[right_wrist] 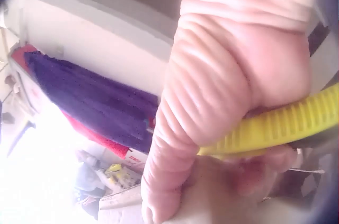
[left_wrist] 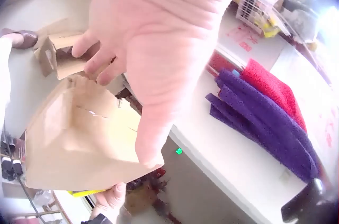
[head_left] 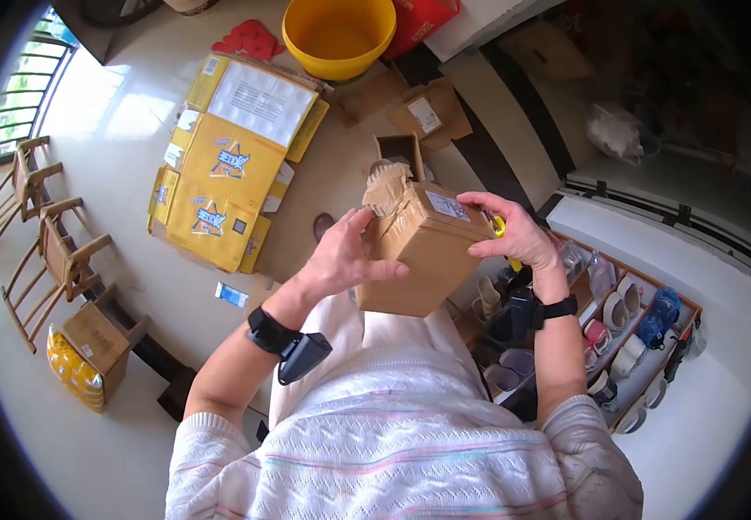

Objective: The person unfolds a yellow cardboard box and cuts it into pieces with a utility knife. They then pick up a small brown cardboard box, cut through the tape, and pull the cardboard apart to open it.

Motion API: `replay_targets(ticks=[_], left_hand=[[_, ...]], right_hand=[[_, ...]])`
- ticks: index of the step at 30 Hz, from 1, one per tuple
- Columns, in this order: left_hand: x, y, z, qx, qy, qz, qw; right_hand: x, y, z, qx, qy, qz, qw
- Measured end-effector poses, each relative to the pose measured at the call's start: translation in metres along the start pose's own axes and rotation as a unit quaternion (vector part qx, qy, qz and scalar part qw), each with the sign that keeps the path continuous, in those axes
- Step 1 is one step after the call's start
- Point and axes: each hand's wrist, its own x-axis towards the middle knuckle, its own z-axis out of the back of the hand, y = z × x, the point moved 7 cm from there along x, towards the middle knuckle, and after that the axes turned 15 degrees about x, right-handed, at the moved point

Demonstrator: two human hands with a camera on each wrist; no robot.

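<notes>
A brown cardboard box (head_left: 419,273) is held tilted in front of the body between both hands. Its torn, crumpled flap (head_left: 388,186) sticks up at one end, and a white label (head_left: 447,206) shows on one face. My left hand (head_left: 341,256) grips the near left side, thumb pressed along the cardboard; the left wrist view shows this thumb at the box edge. With thumb and fingers my right hand (head_left: 523,238) holds the opposite side. A yellow utility knife (right_wrist: 280,126) with a ridged handle lies in the right palm; its blade is hidden.
A smaller open box (head_left: 399,149) and a flattened yellow carton (head_left: 228,186) lie on the floor, near a yellow basin (head_left: 341,43). Wooden chairs (head_left: 68,251) stand left. A shoe rack (head_left: 579,347) is close on the right. Purple cloth (left_wrist: 265,123) lies on a white surface.
</notes>
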Motion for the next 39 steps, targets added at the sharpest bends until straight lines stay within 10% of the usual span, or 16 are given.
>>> replay_targets(ticks=[6, 9, 14, 18, 22, 27, 39], left_hand=[[-0.021, -0.043, 0.035, 0.149, -0.098, 0.02, 0.984], [-0.023, -0.052, 0.03, -0.277, -0.001, 0.004, 0.961], [-0.042, -0.064, 0.045, -0.292, 0.06, 0.015, 0.954], [-0.057, -0.051, 0.063, -0.186, 0.02, 0.016, 0.982], [-0.074, -0.048, 0.071, -0.197, 0.001, 0.007, 0.98], [-0.084, -0.044, 0.068, -0.212, -0.025, 0.013, 0.977], [-0.085, -0.045, 0.067, -0.008, -0.099, -0.016, 0.995]], right_hand=[[-0.025, 0.035, -0.021, -0.001, -0.018, 0.047, 0.999], [-0.041, 0.042, -0.037, 0.007, -0.018, 0.049, 0.999], [-0.066, 0.045, -0.058, -0.047, -0.06, 0.112, 0.991], [-0.078, 0.028, -0.045, 0.327, -0.138, -0.006, 0.935], [-0.077, 0.015, -0.086, 0.432, -0.113, -0.072, 0.892], [-0.068, 0.029, -0.103, 0.215, -0.087, -0.035, 0.972], [-0.039, 0.087, -0.138, -0.087, 0.091, -0.101, 0.987]])
